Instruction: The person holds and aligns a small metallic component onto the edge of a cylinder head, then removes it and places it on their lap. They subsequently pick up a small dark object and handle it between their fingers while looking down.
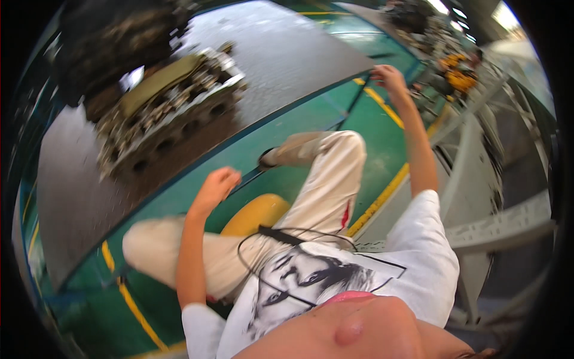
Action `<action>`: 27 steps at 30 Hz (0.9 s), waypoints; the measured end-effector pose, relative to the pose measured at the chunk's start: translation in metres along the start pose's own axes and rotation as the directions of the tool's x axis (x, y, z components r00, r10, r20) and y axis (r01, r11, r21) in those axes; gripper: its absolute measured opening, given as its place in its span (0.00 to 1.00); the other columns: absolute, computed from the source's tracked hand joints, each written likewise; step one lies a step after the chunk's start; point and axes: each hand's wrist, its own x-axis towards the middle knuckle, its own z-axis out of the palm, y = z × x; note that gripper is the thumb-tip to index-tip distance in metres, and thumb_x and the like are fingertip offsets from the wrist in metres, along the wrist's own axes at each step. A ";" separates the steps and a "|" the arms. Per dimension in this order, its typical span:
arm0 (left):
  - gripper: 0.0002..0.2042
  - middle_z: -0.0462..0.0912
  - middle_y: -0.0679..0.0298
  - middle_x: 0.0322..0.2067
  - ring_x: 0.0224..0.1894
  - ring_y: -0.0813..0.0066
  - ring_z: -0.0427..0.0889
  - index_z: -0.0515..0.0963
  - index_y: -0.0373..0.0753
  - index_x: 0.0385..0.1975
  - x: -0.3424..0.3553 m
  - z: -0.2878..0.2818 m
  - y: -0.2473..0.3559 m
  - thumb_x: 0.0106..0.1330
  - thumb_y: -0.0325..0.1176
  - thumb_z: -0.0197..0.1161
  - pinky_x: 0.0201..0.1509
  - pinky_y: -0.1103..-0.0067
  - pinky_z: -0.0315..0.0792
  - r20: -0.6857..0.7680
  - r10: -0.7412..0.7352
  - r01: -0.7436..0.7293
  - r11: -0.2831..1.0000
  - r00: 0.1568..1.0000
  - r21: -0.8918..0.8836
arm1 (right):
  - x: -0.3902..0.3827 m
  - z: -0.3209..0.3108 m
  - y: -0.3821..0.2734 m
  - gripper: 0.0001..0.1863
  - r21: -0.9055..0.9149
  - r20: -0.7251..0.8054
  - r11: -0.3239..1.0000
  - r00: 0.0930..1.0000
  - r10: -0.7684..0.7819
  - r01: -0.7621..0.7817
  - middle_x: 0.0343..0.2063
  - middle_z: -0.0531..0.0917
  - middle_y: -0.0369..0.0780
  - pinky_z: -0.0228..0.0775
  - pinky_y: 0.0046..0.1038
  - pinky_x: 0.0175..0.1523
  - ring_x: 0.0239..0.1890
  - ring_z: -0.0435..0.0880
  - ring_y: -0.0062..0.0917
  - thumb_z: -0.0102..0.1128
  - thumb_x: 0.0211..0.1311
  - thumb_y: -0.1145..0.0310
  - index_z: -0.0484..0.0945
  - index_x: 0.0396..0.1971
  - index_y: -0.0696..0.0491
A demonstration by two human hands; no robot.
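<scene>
My left hand (216, 188) is raised just off the front edge of a grey metal tabletop (287, 54), its fingers loosely curled with nothing visible in them. Farther off to the right, my right hand (390, 81) is at the table's right corner. Its fingers are bent together; blur hides whether they grip anything. On the table's left part sits a greasy metal engine cylinder head (170, 131), with a row of round openings along its near side. A long olive-coloured piece (160, 85) lies along its top. Neither hand touches the cylinder head.
A large dark, blurred object (119, 36) stands behind the cylinder head. A yellow round stool seat (257, 214) is by my legs. Light grey metal railing (466, 155) runs along the right, with orange-yellow machinery (460, 75) beyond. Yellow lines (382, 200) mark the green floor.
</scene>
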 end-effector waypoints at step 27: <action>0.05 0.79 0.64 0.21 0.19 0.84 0.73 0.77 0.32 0.28 -0.018 0.035 0.009 0.62 0.27 0.59 0.22 0.88 0.65 0.282 0.014 0.014 0.995 0.959 -0.098 | -0.097 -0.102 -0.065 0.13 -0.799 0.233 0.597 0.954 0.190 0.077 0.31 0.79 0.38 0.69 0.26 0.38 0.33 0.75 0.24 0.58 0.57 0.64 0.76 0.37 0.57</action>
